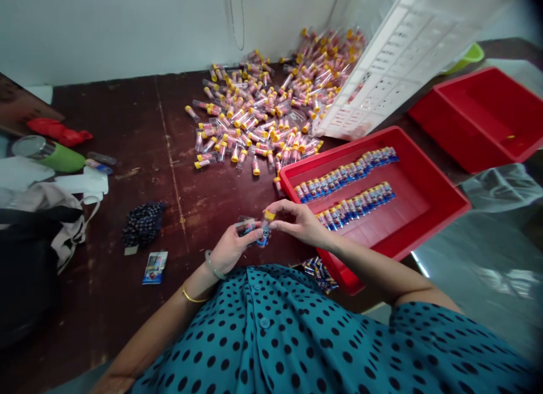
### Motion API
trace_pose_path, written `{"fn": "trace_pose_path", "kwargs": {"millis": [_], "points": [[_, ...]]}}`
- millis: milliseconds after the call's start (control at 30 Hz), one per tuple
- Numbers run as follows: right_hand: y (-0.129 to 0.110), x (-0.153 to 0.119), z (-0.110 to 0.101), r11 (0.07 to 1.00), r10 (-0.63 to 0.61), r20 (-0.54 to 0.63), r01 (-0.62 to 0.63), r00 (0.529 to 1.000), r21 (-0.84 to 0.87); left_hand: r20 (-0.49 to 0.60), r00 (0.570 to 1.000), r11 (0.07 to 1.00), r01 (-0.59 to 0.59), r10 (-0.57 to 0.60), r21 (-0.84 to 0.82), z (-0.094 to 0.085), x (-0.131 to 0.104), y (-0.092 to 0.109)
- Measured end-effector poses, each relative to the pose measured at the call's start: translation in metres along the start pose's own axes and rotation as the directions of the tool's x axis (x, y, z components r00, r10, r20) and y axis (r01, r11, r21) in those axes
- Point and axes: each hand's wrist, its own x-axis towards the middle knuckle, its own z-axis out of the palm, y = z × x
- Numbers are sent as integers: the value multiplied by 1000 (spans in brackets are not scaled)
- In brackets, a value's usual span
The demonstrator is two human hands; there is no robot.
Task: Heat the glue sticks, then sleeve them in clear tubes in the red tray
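Tube [265,229] between both hands, in front of the shirt [292,337], just left of the tray [424,204]. Largest risk first, on the dark table [127,139]: white crate [384,72] tilted behind the tray, support not clear; could slide onto tray and pile [254,117] at a knock. Next, tray close under the right forearm [369,265]; could be jogged by a swing of that arm, sending the back row [348,175] and front row [356,206], lying side by side with no divider visible, out of line. Pile loose and round-sided, likely to roll at a careless reach. Loose wraps [320,275] by the tray's near wall, apt to be brushed away by the shirt. Smallest, the grip: left hand [227,248] pinching the tube's lower end, with a dark piece [245,227], kind unclear, caught alongside; right hand [302,223] pinching the yellow cap [269,215]. Could slip through too light a pinch, or twist under an uneven pull; could also lose the dark piece by loosening the left fingers. As for writing, no brand legible. On the flat packet [155,268], blue and pale print, too blurred to read; on both rows, blue sleeves with unreadable marks; on the pile, pink bands; on the tube, a blue patch, too small to tell.
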Motion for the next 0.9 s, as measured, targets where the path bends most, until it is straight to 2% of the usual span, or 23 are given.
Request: {"fn": "trace_pose_path", "kwargs": {"millis": [67, 167, 400, 533, 667, 733, 800, 867, 900], "points": [[1, -6, 5, 997, 4, -71, -9, 997, -71, -67, 996, 997, -63, 66, 40, 3, 1, -3], [2, -10, 13, 993, 13, -154, -31, 988, -118, -101, 989, 991, -102, 111, 86, 8, 3, -7], [5, -8, 9, 991, -4, -183, -21, 983, -134, -107, 990, 995, -86, 91, 46, 11, 8, -12], [5, -10, 10, 998, 38, -159, -44, 987, -35, -103, 991, 995, -80, 86, 64, 11, 9, -14], [4, -6, 9, 975, 85, -101, -62, 991, 215, -50, 995, 990, -79, 85, 115, 14, 11, -7], [12, -3, -14, 955, 79, -165, -27, 983, 295, -15, 999, 988, -47, 50, 145, 16, 11, -1], [25, -3, -64, 961, 87, -318, 5, 944, 277, -10, 1000, 988, -2, 4, 155, 14, 12, 4], [38, -13, -134, 987, 127, -501, -61, 856, 148, -35, 999, 989, 46, -41, 140, 8, 13, 5], [43, -22, -172, 986, 156, -609, -161, 777, 46, -48, 997, 989, 67, -61, 130, 4, 13, 4]]}}
